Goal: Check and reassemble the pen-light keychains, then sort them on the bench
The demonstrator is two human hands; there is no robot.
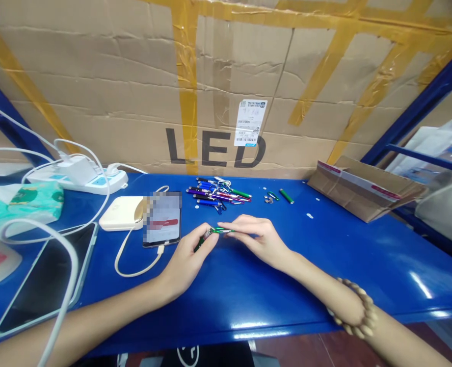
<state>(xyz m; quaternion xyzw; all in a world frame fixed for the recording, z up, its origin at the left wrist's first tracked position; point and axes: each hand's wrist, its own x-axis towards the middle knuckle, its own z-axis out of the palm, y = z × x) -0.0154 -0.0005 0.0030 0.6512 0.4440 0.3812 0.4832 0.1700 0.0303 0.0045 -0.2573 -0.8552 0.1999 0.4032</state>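
My left hand [189, 257] and my right hand [258, 238] meet over the blue table [325, 265] and both pinch one small green pen-like keychain tool [215, 232]. The left fingers hold its dark green body; the right fingertips grip its metal clip end. Behind them lies a pile of several blue, purple and green tools of the same kind [218, 193], and a single green tube [286, 195] with small round metal parts [268, 199] beside it. A bead bracelet [353, 308] is on my right wrist.
A phone [162, 219] on a cable lies left of my hands, beside a white power bank [121, 213]. A tablet [46, 278], a power strip [82, 176] with chargers, and a tissue pack [23, 201] sit far left. A flattened carton [363, 186] lies right; a large LED box [218, 81] stands behind.
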